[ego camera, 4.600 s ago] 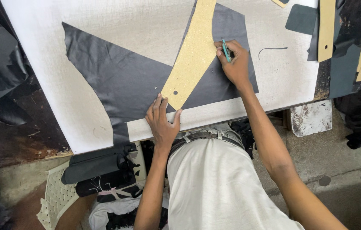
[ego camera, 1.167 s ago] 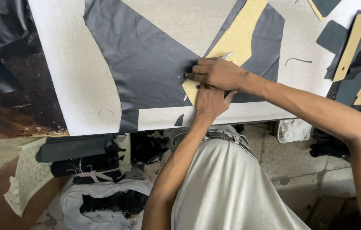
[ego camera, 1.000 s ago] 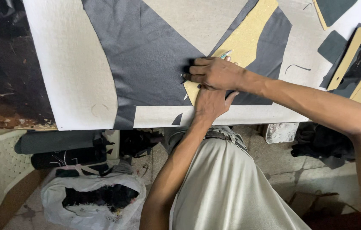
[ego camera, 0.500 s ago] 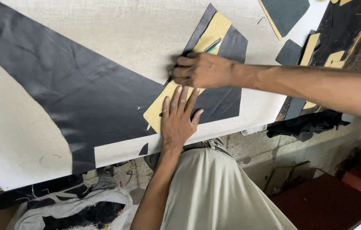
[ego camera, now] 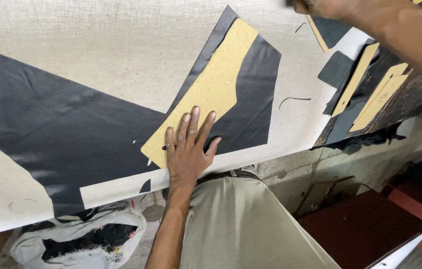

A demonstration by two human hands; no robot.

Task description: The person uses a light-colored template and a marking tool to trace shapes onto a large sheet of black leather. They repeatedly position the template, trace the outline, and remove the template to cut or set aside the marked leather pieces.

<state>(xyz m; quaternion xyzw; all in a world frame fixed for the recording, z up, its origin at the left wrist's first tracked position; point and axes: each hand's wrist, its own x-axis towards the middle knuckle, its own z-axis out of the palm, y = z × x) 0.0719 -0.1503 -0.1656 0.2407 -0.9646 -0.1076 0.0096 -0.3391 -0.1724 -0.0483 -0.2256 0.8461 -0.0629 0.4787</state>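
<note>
A pale, cloth-covered worktop fills the upper view, above a grey concrete floor, a white sack and a dark red surface

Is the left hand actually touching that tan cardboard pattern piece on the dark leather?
Touching. The head view shows the left hand lying flat with its fingers spread on the lower end of the tan pattern piece, no gap visible beneath them.

You are standing in a leather-cutting workshop. The pale cutting board is your landmark: black leather sheet lies spread across it, a tan cardboard pattern on top, more cardboard templates stacked at its right edge, and a sack of black offcuts sits beneath its near edge.
</note>
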